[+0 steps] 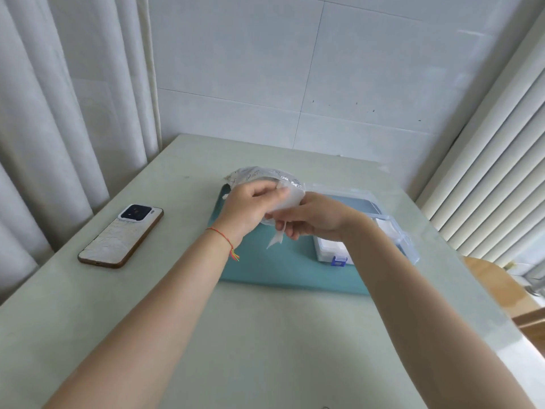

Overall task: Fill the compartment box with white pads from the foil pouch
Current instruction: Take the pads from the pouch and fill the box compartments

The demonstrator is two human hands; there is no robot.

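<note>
Clearly light and crinkly, the foil pouch (259, 177) hangs above the teal mat (283, 267); left hand (247, 208) grips it while right hand (309, 216) fingers (275, 216) pinch a soft white pad (287, 199); take pads by an edge.

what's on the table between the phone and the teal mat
Nothing rests there: bare table separates the phone from the teal mat in the head view.

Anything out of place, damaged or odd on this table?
Nothing spilled or askew. The phone lies face down, its back showing a cracked-looking pattern, which may just be the case design. Both hands hold the pouch above the mat, beside the open box.
</note>
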